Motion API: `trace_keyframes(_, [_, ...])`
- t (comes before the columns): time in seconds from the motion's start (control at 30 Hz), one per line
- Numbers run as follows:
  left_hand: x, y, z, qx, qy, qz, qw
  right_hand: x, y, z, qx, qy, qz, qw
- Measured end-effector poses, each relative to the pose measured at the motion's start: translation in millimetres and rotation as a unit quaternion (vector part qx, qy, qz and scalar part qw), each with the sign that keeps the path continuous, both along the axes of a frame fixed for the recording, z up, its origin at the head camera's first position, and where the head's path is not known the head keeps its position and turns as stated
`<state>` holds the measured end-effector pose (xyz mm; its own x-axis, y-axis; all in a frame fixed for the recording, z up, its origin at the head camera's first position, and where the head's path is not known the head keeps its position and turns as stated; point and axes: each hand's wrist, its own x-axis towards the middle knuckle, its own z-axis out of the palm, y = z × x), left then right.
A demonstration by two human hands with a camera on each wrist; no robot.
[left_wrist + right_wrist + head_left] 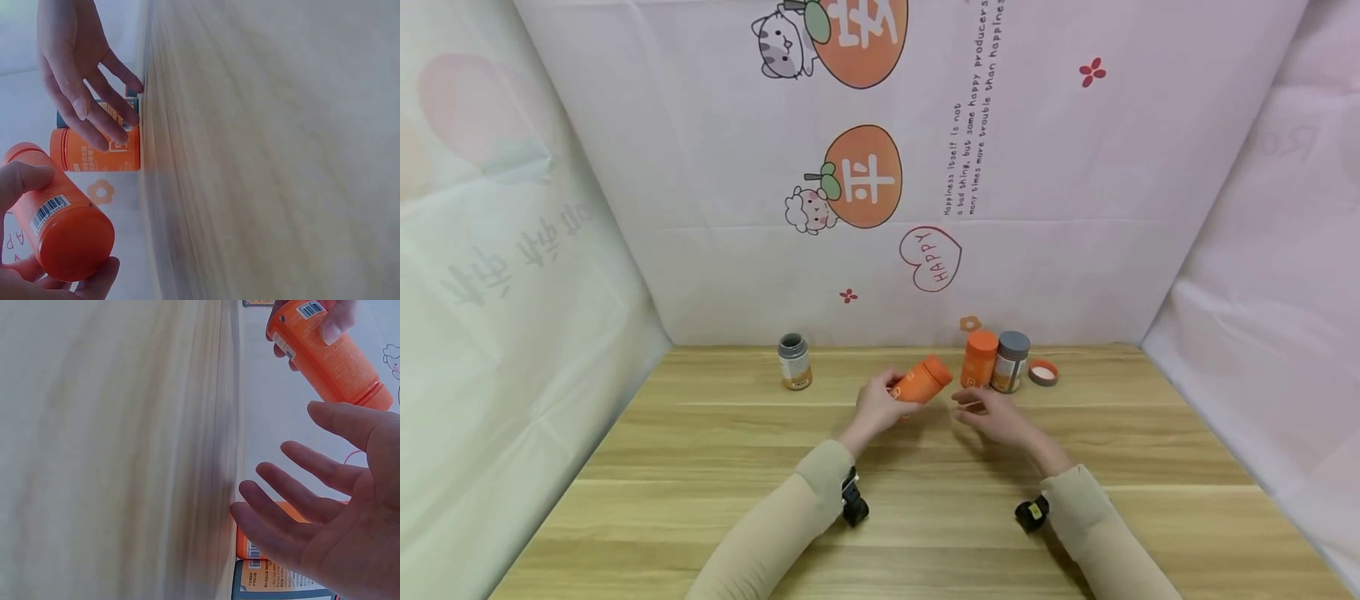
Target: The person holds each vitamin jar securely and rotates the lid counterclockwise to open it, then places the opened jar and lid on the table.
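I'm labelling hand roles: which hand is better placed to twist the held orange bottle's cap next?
Probably the right hand: it holds nothing, and its spread fingers are near the cap, which tilts its way. The left hand grips the orange bottle.

The held bottle (922, 382) is orange with pale lettering.

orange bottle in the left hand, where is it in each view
Head: held orange bottle just right of centre, below mid-height, tilted in the left hand.
Left wrist: held orange bottle at lower left.
Right wrist: held orange bottle at upper right.
Shared landmark: the standing orange bottle, partly behind the right hand in both wrist views.
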<state>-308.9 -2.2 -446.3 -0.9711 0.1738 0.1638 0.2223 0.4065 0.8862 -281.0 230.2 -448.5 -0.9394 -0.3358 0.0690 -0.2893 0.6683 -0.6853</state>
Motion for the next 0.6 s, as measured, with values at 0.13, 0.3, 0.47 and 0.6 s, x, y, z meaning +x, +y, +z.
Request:
trace_keyframes(0.13, [4.1, -5.4, 1.6, 0.002, 0.001, -0.001, 1.0000, -0.6, -3.8, -0.8, -0.013, 0.000, -0.001, 0.9999])
trace_keyframes(0.3, [7.3, -10.8, 1.9, -0.003, -0.007, -0.003, 1.0000, -0.9, -8.5, -0.7, -0.019, 0.007, 0.000, 0.9998])
trace_keyframes(0.47, [9.3, -14.5, 1.0, -0.006, -0.024, -0.008, 0.9997, 0.0, -14.9, -0.1, -0.029, 0.002, -0.012, 0.9995])
trace_keyframes(0.6, [12.2, -17.0, 1.2, -0.008, -0.031, -0.014, 0.9994, 1.6, -19.6, 0.9, -0.041, 0.000, -0.020, 0.9989])
